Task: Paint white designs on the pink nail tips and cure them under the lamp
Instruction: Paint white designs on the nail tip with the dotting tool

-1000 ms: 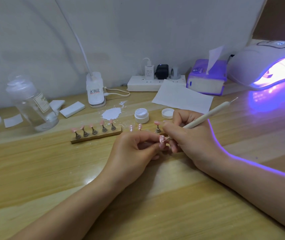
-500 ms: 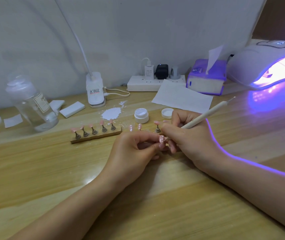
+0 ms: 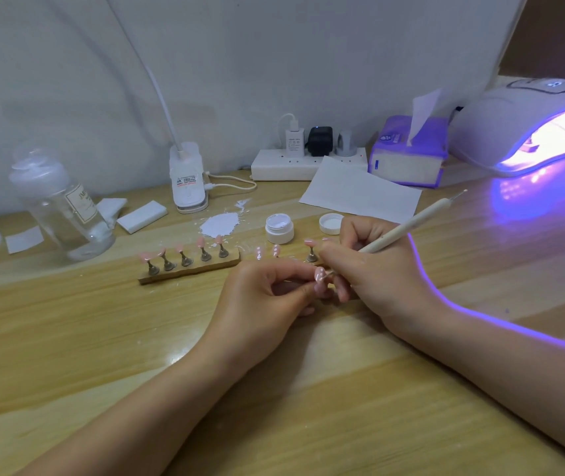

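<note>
A pink nail tip (image 3: 319, 273), already dotted white, is pinched in the left hand (image 3: 267, 297) above the desk (image 3: 102, 338) while a dotting pen (image 3: 408, 225) is gripped by the right hand (image 3: 377, 273). Five tips on the wooden stand (image 3: 188, 267) appear unpainted; curing under the lit lamp (image 3: 528, 128) remains.

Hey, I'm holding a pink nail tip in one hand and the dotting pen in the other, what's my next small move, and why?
Probably place the next white dot on a bare patch of the pink nail tip. The left hand pinches that tip, the dotting pen in the right hand has its point right at it, and only a couple of white dots show there. The lamp is already lit for curing afterwards.
</note>
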A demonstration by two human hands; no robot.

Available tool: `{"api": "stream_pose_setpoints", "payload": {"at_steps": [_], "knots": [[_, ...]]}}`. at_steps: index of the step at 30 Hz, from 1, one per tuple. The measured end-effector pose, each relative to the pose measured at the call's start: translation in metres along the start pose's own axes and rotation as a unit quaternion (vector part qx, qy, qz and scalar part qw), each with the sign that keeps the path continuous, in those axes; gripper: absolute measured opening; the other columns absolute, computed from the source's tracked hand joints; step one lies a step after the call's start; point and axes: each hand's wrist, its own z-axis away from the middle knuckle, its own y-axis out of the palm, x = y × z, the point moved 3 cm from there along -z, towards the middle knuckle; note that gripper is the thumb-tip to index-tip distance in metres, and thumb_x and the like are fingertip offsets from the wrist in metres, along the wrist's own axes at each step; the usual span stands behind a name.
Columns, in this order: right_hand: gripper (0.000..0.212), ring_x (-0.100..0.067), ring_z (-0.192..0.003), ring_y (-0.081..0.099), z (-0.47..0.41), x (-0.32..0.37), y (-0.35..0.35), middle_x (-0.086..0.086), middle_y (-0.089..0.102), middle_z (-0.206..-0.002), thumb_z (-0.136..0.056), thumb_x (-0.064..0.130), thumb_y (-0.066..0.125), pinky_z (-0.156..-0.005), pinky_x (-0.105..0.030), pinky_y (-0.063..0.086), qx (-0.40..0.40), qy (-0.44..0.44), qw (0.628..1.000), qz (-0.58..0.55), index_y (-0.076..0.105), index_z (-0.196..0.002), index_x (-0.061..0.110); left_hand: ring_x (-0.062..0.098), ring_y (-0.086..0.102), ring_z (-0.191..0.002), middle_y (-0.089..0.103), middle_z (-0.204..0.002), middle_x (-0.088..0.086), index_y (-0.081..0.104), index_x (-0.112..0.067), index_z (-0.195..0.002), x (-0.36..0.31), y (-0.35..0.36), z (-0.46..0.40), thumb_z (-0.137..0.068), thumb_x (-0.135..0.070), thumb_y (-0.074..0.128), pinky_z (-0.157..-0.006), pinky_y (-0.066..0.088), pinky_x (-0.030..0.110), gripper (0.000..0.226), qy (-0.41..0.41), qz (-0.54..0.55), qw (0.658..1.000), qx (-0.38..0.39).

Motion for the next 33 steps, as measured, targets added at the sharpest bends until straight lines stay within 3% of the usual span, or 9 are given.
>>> {"api": "stream_pose_setpoints", "payload": {"at_steps": [2,4,9,12,14,20,24,28,33], "knots": [[0.047,-0.012,-0.031,0.048,-0.0001,-0.0012,-0.0008,-0.005,0.04,-0.029,-0.08,-0.013,0.056,-0.043,-0.023,0.045,0.002,0.002,1.0,0.004,0.032,-0.048,0.012,-0.004,0.065,-0.07,0.072,-0.072,-0.004,0.074,-0.015,-0.077,0.0,-0.0002,-0.0001,-0.081,-0.001,0.064,-0.058,0.048,0.009,0.018,-0.001,-0.002,1.0,-0.002],[0.047,-0.012,-0.032,0.049,0.0005,-0.001,-0.0007,-0.005,0.041,-0.03,-0.08,-0.011,0.056,-0.048,-0.025,0.048,0.003,0.001,1.0,0.01,0.032,-0.047,0.013,-0.004,0.065,-0.07,0.072,-0.072,-0.004,0.074,-0.014,-0.077,0.0001,0.0,0.0001,-0.081,-0.001,0.064,-0.058,0.048,0.009,0.016,-0.004,-0.003,1.0,0.001],[0.049,-0.011,-0.031,0.049,0.001,0.0004,0.001,-0.005,0.04,-0.029,-0.078,-0.012,0.055,-0.071,-0.049,0.049,-0.008,0.003,1.0,0.003,0.033,-0.045,0.016,-0.003,0.065,-0.07,0.073,-0.073,-0.003,0.074,-0.015,-0.077,-0.0002,-0.0001,0.0002,-0.081,-0.002,0.065,-0.059,0.049,0.01,0.016,-0.005,-0.001,1.0,-0.002],[0.051,-0.012,-0.032,0.049,0.0006,-0.0016,-0.0011,-0.005,0.041,-0.03,-0.079,-0.012,0.056,-0.05,-0.034,0.052,-0.004,0.004,1.0,0.005,0.034,-0.044,0.018,-0.003,0.065,-0.07,0.072,-0.071,-0.005,0.074,-0.016,-0.076,-0.0002,-0.0001,0.0,-0.081,-0.001,0.065,-0.059,0.05,0.01,0.018,-0.004,-0.001,1.0,-0.004],[0.049,-0.013,-0.033,0.05,0.0007,-0.0022,-0.0016,-0.005,0.041,-0.03,-0.079,-0.011,0.056,-0.051,-0.027,0.051,0.001,0.002,1.0,0.011,0.034,-0.045,0.016,-0.002,0.065,-0.07,0.072,-0.071,-0.004,0.074,-0.016,-0.075,-0.0004,-0.0003,-0.0001,-0.081,0.0,0.064,-0.06,0.05,0.011,0.019,-0.001,-0.004,1.0,-0.004],[0.046,-0.012,-0.032,0.049,0.0007,0.0006,0.0013,-0.004,0.04,-0.029,-0.08,-0.012,0.055,-0.069,-0.051,0.05,-0.004,0.002,1.0,0.005,0.032,-0.048,0.013,-0.002,0.066,-0.072,0.073,-0.074,-0.002,0.074,-0.015,-0.077,-0.0004,-0.0006,0.0002,-0.08,-0.001,0.065,-0.059,0.049,0.01,0.016,-0.002,-0.004,1.0,-0.003],[0.046,-0.014,-0.035,0.05,0.0012,0.0,-0.0004,-0.005,0.041,-0.03,-0.08,-0.012,0.056,-0.056,-0.04,0.053,0.001,0.006,1.0,0.015,0.032,-0.048,0.013,-0.002,0.065,-0.071,0.073,-0.073,-0.002,0.074,-0.015,-0.077,-0.0005,0.0001,-0.0001,-0.081,-0.002,0.064,-0.06,0.049,0.01,0.017,-0.002,-0.004,1.0,0.002],[0.044,-0.012,-0.033,0.049,0.0017,0.0015,0.0012,-0.004,0.04,-0.029,-0.078,-0.013,0.054,-0.074,-0.051,0.046,-0.005,0.002,1.0,0.016,0.032,-0.049,0.012,-0.003,0.065,-0.071,0.072,-0.073,-0.004,0.074,-0.017,-0.076,-0.0009,0.0003,0.0001,-0.081,-0.002,0.064,-0.06,0.05,0.01,0.019,0.001,-0.004,1.0,0.007],[0.045,-0.011,-0.033,0.049,0.0015,0.001,0.0013,-0.003,0.041,-0.029,-0.079,-0.011,0.055,-0.073,-0.046,0.051,0.0,-0.001,1.0,0.011,0.033,-0.048,0.012,-0.002,0.065,-0.071,0.072,-0.072,-0.004,0.074,-0.016,-0.076,-0.0009,0.0,-0.0001,-0.081,-0.003,0.064,-0.06,0.05,0.011,0.018,0.0,-0.01,1.0,0.0]]}}
